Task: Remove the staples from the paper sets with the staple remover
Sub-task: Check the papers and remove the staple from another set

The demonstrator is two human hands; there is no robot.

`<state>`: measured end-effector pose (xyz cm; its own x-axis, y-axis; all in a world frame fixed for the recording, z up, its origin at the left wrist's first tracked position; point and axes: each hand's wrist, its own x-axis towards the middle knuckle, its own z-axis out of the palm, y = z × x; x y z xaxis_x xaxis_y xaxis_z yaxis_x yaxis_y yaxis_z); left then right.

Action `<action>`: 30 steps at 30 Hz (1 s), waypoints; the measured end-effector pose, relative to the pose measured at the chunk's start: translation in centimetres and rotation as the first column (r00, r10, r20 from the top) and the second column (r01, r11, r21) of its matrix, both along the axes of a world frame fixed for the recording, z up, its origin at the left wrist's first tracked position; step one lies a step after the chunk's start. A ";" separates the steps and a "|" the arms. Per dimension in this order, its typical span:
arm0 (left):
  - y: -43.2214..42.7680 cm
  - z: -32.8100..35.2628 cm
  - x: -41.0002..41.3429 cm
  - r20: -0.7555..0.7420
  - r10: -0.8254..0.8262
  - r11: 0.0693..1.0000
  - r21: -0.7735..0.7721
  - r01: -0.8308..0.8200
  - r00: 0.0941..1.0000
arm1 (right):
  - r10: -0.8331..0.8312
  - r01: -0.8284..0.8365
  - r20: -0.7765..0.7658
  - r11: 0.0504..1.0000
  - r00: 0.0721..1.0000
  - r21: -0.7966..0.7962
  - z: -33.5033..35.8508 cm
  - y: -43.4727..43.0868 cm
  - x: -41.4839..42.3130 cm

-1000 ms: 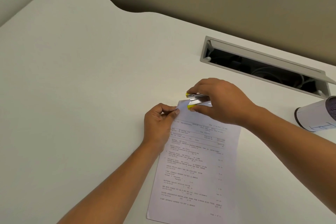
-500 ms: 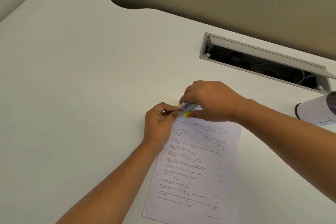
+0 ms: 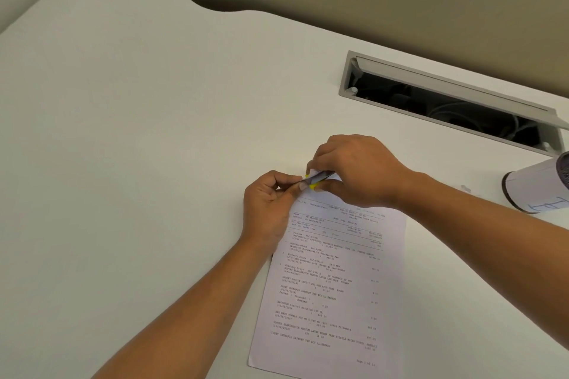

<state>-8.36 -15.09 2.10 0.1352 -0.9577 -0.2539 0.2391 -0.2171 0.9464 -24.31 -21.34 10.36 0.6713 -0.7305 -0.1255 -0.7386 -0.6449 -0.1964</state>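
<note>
Two hands: both meet at the top left corner of the paper set (image 3: 332,286), just right of the frame's centre, presumably because the staple sits there; the staple itself is hidden.
Left hand (image 3: 271,203): thumb and forefinger pinch that corner and hold it slightly raised, likely to steady the sheets against the tool's pull.
Right hand (image 3: 354,169): fingers curled round the staple remover (image 3: 318,177); only its yellow tips and a strip of metal show, touching the pinched corner.
Paper: printed side up, flat on the desk (image 3: 154,132), running down to the lower middle of the frame.
Step in hand: probably biting under the staple; whether it has come free cannot be told.
Nearby: cable slot (image 3: 446,101) at upper right; white cylinder (image 3: 535,188) at the right edge, well apart.
</note>
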 end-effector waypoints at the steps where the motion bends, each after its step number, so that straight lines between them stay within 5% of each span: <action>1: 0.0 0.0 0.0 0.001 0.002 1.000 0.000 -0.002 1.000 | -0.004 0.004 0.002 1.000 1.000 0.009 0.1 -0.1 0.0; 10: 0.1 0.4 -0.2 0.045 0.009 0.999 0.052 -0.011 0.999 | -0.155 0.141 0.096 0.980 0.983 0.139 2.4 -0.8 -2.0; 20: 0.1 0.4 -0.1 0.028 0.023 0.997 0.079 -0.025 0.999 | -0.402 0.341 0.313 0.911 0.861 0.231 3.0 -1.8 -6.7; 30: 0.0 0.3 -0.2 0.029 0.021 0.996 0.090 -0.023 0.999 | -0.636 0.401 0.508 0.767 0.581 0.501 -1.6 -2.0 -10.3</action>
<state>-8.54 -15.08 2.42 0.1640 -0.9278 -0.3352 0.2188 -0.2971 0.9295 -34.61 -23.38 8.78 0.1861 -0.9760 -0.1135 -0.5489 -0.0074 -0.8359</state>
